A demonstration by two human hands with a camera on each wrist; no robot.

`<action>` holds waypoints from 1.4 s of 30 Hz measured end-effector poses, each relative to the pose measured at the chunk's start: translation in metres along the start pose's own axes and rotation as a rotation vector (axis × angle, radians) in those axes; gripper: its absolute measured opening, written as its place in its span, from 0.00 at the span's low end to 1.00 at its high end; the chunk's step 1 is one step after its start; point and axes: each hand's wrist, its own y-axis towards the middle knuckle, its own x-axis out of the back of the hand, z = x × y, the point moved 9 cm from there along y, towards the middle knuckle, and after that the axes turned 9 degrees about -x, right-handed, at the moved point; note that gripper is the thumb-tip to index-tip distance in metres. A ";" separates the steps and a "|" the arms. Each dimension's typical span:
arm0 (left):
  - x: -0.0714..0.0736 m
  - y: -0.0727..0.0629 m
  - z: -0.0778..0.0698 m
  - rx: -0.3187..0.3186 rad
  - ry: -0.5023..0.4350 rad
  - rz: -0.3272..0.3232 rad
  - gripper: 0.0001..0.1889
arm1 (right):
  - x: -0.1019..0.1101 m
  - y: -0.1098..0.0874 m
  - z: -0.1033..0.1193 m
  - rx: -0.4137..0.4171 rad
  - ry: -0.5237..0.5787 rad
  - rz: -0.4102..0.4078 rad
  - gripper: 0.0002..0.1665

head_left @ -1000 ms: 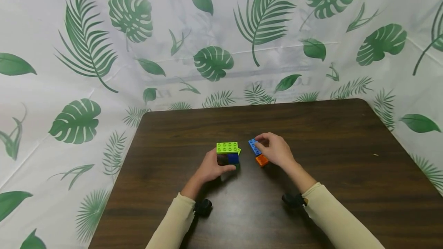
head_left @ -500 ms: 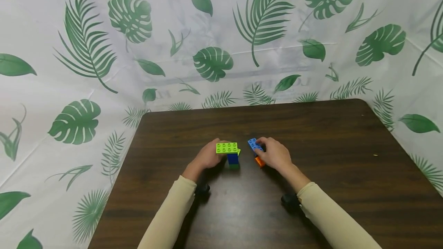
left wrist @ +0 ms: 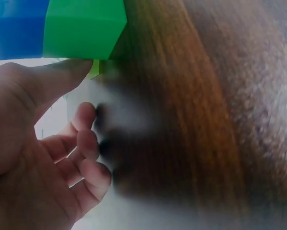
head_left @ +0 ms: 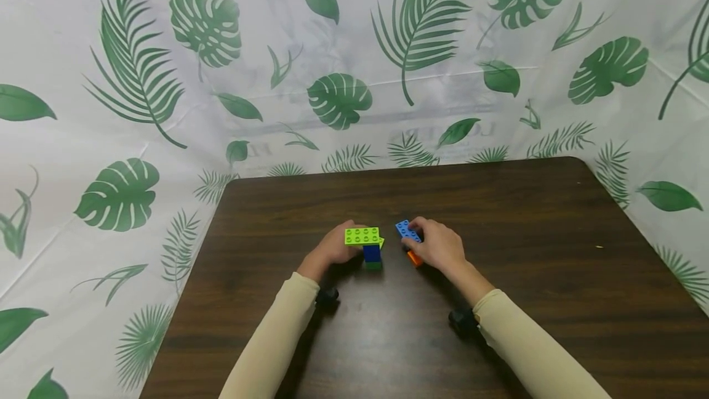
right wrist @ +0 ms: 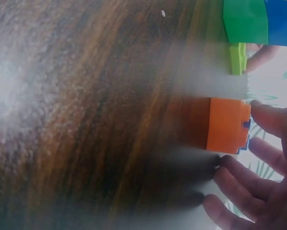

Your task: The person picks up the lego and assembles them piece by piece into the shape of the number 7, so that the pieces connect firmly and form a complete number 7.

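A small tower stands mid-table, with a lime green brick (head_left: 362, 236) across the top of a dark blue brick (head_left: 372, 253) and a green brick (head_left: 373, 265) at the base. Behind it my left hand (head_left: 338, 245) reaches around a second lime green brick (right wrist: 236, 58); thumb and a finger appear to pinch it, though the tower hides most of the contact. Three other fingers (left wrist: 88, 143) curl loosely near the tabletop. My right hand (head_left: 441, 245) pinches a light blue brick (head_left: 406, 229) between thumb and index finger. An orange brick (right wrist: 224, 125) sits at its near end.
The brown wood-grain table (head_left: 526, 220) extends around the bricks. A white sheet with green leaves (head_left: 255, 79) hangs beyond its far edge. Small pale specks (head_left: 599, 247) lie on the tabletop at right.
My left hand has shifted from the tower's near left side to behind it, uncovering the green base. My right hand has moved slightly nearer, its thumb and index finger now around the blue brick.
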 end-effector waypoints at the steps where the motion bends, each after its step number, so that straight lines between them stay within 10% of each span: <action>1: 0.000 0.000 0.000 0.004 0.010 -0.005 0.23 | 0.000 0.000 0.000 -0.001 -0.002 -0.001 0.26; 11: 0.004 -0.007 0.016 0.123 -0.057 -0.152 0.18 | 0.002 -0.001 -0.001 -0.005 -0.007 -0.018 0.24; 30: 0.009 -0.079 0.042 0.307 -1.259 -0.483 0.20 | 0.010 0.000 -0.003 -0.020 0.057 -0.038 0.22; 42: 0.029 -0.082 0.015 0.378 -1.355 -0.459 0.30 | 0.062 -0.025 0.073 0.318 0.385 -0.137 0.21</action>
